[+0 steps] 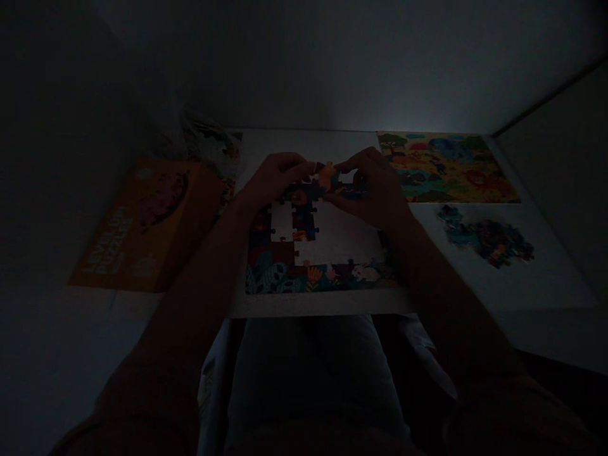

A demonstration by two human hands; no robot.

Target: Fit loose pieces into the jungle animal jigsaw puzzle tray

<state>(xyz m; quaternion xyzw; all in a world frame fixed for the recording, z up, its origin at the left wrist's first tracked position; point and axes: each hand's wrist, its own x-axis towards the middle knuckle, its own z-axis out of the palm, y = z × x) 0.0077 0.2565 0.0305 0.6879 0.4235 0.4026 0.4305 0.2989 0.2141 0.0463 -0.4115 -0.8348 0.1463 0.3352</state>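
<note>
A partly assembled jigsaw puzzle (313, 278) lies in front of me, with dark, colourful pieces along its sides and bare white board in its middle. At its far edge is an orange-patterned puzzle piece (327, 177) between my two hands. My right hand (375, 187) curls round that piece's right side, thumb below and fingers above. From the left, my left hand (281, 174) meets it with thumb and fingertips drawn together. The light is very dim, so the exact fingertip contact is hard to make out.
An orange puzzle box (137, 221) stands at the left, with crumpled clear plastic (175, 130) behind it. At the back right lies a picture sheet with animals (446, 168). A heap of loose puzzle pieces (498, 240) sits in front of that sheet on the white table (536, 288).
</note>
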